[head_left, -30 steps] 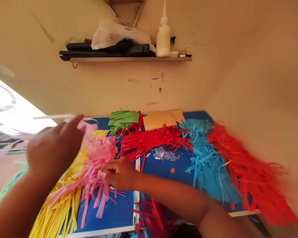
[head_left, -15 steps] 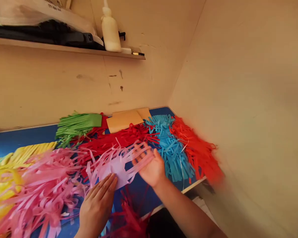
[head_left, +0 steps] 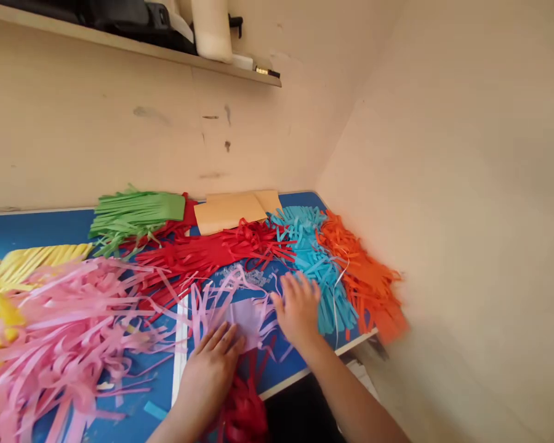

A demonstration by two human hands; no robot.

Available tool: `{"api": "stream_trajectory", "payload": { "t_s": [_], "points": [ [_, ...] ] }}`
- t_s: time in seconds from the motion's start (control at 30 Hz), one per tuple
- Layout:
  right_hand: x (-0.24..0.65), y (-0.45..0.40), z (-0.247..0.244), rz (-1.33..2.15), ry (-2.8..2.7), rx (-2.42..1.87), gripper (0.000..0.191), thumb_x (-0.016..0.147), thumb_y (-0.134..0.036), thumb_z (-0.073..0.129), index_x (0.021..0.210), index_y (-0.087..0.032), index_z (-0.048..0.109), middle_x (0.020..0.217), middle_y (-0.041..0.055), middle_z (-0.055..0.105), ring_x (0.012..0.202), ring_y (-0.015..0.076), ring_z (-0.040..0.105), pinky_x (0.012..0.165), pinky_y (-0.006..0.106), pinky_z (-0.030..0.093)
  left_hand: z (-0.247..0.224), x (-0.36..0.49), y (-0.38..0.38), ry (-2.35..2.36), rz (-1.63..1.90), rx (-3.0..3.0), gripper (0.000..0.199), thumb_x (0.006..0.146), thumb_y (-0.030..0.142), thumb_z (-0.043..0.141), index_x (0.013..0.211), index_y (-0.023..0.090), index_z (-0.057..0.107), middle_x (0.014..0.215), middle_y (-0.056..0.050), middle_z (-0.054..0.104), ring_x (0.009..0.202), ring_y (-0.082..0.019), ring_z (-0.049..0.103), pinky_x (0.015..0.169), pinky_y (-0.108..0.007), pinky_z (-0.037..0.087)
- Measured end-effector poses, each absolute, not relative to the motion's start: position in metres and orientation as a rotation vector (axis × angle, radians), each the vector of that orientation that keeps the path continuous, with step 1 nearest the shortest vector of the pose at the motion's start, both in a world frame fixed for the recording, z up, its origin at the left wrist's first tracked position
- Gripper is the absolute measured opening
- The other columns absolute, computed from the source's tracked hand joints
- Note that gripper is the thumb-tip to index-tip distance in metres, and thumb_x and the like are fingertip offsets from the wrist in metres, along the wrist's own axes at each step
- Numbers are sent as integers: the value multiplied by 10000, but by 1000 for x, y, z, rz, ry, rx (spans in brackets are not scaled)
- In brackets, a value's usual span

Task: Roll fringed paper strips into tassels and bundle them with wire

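A sheet of lilac tissue paper, cut into fringe at both ends, lies on the blue table in front of me. My left hand rests flat on its near left edge, fingers stretched out. Palm down, my right hand is at the sheet's right-hand fringe with its fingers apart and nothing gripped. Close beyond that hand is a bundle of light blue fringed paper. Dark red strips hang near my left wrist, at the table's front edge.
Pink fringe and yellow fringe cover the left side. Behind are green fringe, red fringe and tan sheets. Orange fringe lies along the right wall. Above, a shelf holds a pale bottle.
My right hand has turned from palm up, with lilac strips across its fingers, to palm down. The strips have dropped off it, and my left hand has shifted right with the sheet.
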State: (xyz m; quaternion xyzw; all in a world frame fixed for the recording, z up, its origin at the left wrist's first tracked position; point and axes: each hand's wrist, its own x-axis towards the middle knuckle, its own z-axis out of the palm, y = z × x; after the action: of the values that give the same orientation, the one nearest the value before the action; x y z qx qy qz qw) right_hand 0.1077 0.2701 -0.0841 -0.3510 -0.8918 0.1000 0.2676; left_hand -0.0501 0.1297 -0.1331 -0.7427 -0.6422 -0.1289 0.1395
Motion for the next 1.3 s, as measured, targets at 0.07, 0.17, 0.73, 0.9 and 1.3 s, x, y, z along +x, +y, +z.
{"api": "stream_trajectory", "payload": {
  "t_s": [0.07, 0.17, 0.73, 0.9, 1.3],
  "points": [
    [111, 269, -87, 268, -2385, -856, 395, 924, -337, 527, 1278, -166, 567, 1331, 157, 610, 1315, 319, 483, 1137, 561, 219, -128, -48, 132, -1865, -439, -2144, 371, 876, 108, 423, 1102, 213, 698, 1177, -85, 724, 1088, -270, 673, 935, -433, 497],
    [107, 259, -97, 451, -2572, -448, 389, 874, -285, 561, 1245, -168, 572, 1190, 109, 703, 1085, 229, 656, 1112, 443, 314, -118, -48, 142, -1922, -552, -2091, 337, 914, 94, 377, 998, 190, 689, 1088, -75, 751, 1007, -220, 693, 999, -427, 409],
    [102, 271, -128, 353, -2646, -35, 110, 944, -218, 541, 945, -206, 650, 1098, 43, 749, 1063, 182, 665, 998, 434, 350, -64, -114, 72, -2216, -527, -1804, 493, 866, 457, 461, 1358, 442, 486, 1353, 17, 616, 1288, -331, 498, 1077, -570, 314],
    [102, 281, -125, 589, -2710, -90, 109, 939, -229, 569, 921, -218, 676, 1014, 24, 769, 1019, 167, 677, 967, 400, 332, -77, -86, 140, -2202, -430, -2386, 286, 811, 424, 666, 1042, 262, 718, 910, -47, 759, 948, -270, 674, 1014, -495, 372],
    [61, 286, -125, 575, -2627, -950, 181, 883, -293, 666, 732, -205, 618, 736, -22, 718, 706, 147, 648, 738, 308, 314, -100, -120, 162, -2758, -317, -2044, 510, 944, 521, 335, 740, 242, 711, 744, -27, 759, 734, -199, 692, 726, -324, 407]
  ]
}}
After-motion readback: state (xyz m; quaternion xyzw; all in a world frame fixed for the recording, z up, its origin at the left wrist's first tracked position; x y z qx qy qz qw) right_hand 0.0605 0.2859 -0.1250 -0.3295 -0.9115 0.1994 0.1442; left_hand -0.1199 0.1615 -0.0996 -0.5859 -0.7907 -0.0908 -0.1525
